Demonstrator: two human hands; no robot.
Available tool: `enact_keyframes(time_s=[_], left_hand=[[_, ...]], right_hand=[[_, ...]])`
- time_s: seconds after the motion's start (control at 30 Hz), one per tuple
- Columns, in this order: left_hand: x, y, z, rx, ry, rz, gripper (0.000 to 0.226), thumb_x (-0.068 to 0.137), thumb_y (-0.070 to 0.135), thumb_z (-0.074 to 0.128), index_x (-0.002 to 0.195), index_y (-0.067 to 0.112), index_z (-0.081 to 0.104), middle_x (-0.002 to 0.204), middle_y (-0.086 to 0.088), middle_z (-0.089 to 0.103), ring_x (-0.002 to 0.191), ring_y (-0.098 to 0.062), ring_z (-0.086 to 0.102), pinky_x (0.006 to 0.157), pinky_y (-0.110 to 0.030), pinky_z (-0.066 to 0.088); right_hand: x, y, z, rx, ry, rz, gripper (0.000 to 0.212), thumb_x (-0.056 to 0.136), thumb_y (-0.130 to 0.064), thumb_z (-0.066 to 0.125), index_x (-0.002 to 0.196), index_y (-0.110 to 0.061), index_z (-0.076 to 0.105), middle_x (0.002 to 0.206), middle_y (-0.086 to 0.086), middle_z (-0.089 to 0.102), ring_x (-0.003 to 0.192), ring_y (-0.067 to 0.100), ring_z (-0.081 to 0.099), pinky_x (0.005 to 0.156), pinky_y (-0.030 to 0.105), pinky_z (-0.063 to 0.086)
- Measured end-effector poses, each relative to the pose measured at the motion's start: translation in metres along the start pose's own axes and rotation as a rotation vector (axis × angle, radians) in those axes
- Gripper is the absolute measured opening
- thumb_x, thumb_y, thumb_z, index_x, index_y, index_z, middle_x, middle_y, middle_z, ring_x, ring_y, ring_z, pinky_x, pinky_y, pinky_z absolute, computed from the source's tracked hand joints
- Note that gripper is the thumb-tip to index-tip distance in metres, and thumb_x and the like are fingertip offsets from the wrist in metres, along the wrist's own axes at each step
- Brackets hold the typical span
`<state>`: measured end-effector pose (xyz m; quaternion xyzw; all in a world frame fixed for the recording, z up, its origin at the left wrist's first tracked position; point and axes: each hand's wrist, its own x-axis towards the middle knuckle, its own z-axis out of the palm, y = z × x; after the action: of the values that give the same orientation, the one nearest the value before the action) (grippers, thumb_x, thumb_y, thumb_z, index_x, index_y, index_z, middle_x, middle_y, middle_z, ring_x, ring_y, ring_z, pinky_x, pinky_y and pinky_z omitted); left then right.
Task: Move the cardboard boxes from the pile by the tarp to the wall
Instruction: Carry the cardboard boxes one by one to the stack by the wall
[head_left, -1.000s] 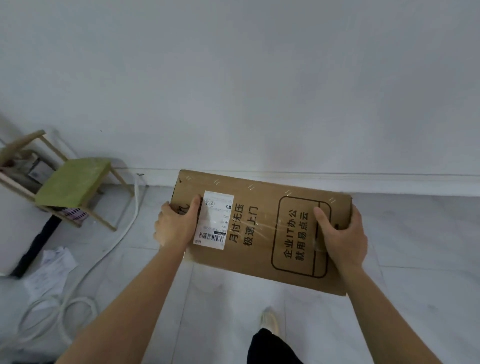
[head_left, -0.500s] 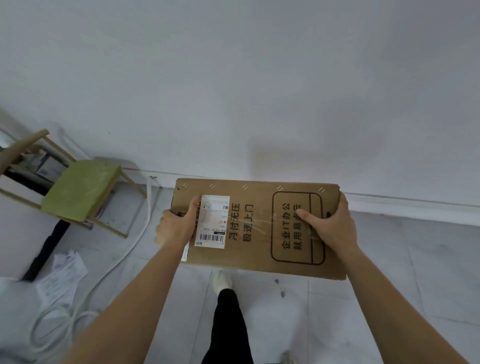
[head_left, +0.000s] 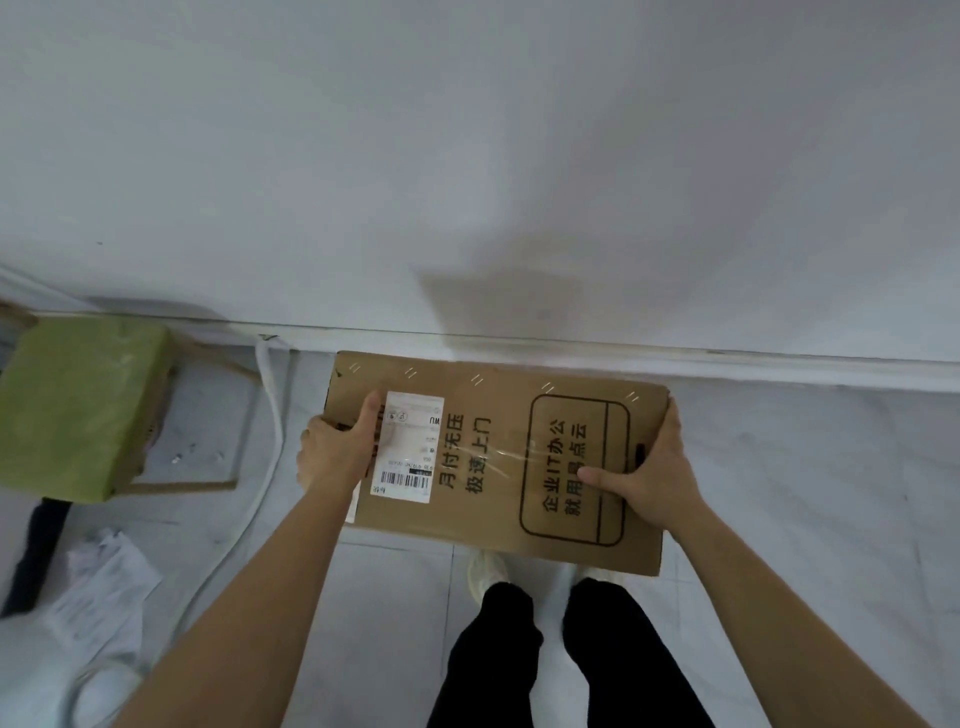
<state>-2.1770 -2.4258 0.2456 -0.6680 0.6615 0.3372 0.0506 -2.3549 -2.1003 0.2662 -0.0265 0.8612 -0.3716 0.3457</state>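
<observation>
Left hand (head_left: 332, 457) and right hand (head_left: 647, 480) grip cardboard box (head_left: 493, 457) near wall (head_left: 467, 156).

Bare floor (head_left: 810, 447) beside green chair (head_left: 78, 405)

Box (head_left: 498, 462) between both hands, before the wall (head_left: 467, 156); chair (head_left: 78, 410) left.

Apart from the thumbs, the fingers of the left grip (head_left: 332, 457) and right grip (head_left: 649, 473) curl mostly out of sight round the ends of the cardboard box (head_left: 493, 400), which also covers the toes of the shoes (head_left: 485, 571). The green chair (head_left: 78, 405) is cut off by the left edge, and the fine print on the label (head_left: 408, 447) is too small to read.
</observation>
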Motion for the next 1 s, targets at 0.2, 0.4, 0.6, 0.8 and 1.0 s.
enact_keyframes(time_s=[0.2, 0.4, 0.6, 0.8, 1.0], left_hand=[[0.070, 0.008, 0.021, -0.121, 0.091, -0.002, 0.096, 0.060, 0.095, 0.052, 0.113, 0.015, 0.056, 0.100, -0.002, 0.066, 0.089, -0.024, 0.066, 0.083, -0.050, 0.058], [0.120, 0.003, 0.043, 0.000, 0.065, 0.146, 0.101, 0.072, 0.084, 0.057, 0.148, 0.023, 0.034, 0.148, -0.005, 0.047, 0.134, -0.029, 0.047, 0.109, -0.058, 0.039], [0.095, 0.017, 0.073, 0.105, 0.225, 0.041, 0.077, 0.093, 0.061, 0.052, 0.155, 0.025, 0.025, 0.163, -0.017, 0.004, 0.150, -0.039, 0.007, 0.117, -0.062, 0.015], [0.104, 0.028, 0.083, 0.096, 0.048, 0.250, 0.075, 0.093, 0.058, 0.057, 0.156, 0.034, 0.024, 0.166, -0.014, -0.005, 0.152, -0.034, -0.011, 0.119, -0.055, 0.012], [0.107, 0.061, 0.060, 0.293, 0.092, 0.457, 0.042, 0.102, 0.037, 0.046, 0.130, 0.010, 0.060, 0.132, -0.018, 0.060, 0.128, -0.038, 0.048, 0.108, -0.050, 0.038]], right_hand=[[0.080, 0.000, 0.065, 0.026, -0.093, -0.039, 0.148, 0.058, -0.034, 0.097, 0.158, -0.027, -0.013, 0.161, 0.001, 0.024, 0.146, 0.022, 0.029, 0.120, 0.046, 0.028], [0.126, -0.004, 0.097, -0.015, -0.048, -0.013, 0.133, 0.071, -0.053, 0.084, 0.158, -0.025, -0.012, 0.163, 0.003, 0.017, 0.147, 0.026, 0.026, 0.117, 0.051, 0.029], [0.128, -0.017, 0.122, -0.047, 0.027, 0.163, 0.111, 0.086, -0.072, 0.055, 0.159, -0.022, -0.012, 0.155, 0.018, 0.031, 0.135, 0.041, 0.043, 0.107, 0.052, 0.040], [0.152, -0.023, 0.115, 0.077, 0.033, 0.155, 0.103, 0.092, -0.060, 0.058, 0.159, -0.021, -0.009, 0.157, 0.015, 0.031, 0.140, 0.036, 0.038, 0.112, 0.046, 0.034], [0.127, -0.040, 0.086, -0.041, 0.013, 0.074, 0.075, 0.099, -0.034, 0.059, 0.158, -0.011, 0.018, 0.155, 0.013, 0.036, 0.141, 0.030, 0.037, 0.111, 0.039, 0.033]])
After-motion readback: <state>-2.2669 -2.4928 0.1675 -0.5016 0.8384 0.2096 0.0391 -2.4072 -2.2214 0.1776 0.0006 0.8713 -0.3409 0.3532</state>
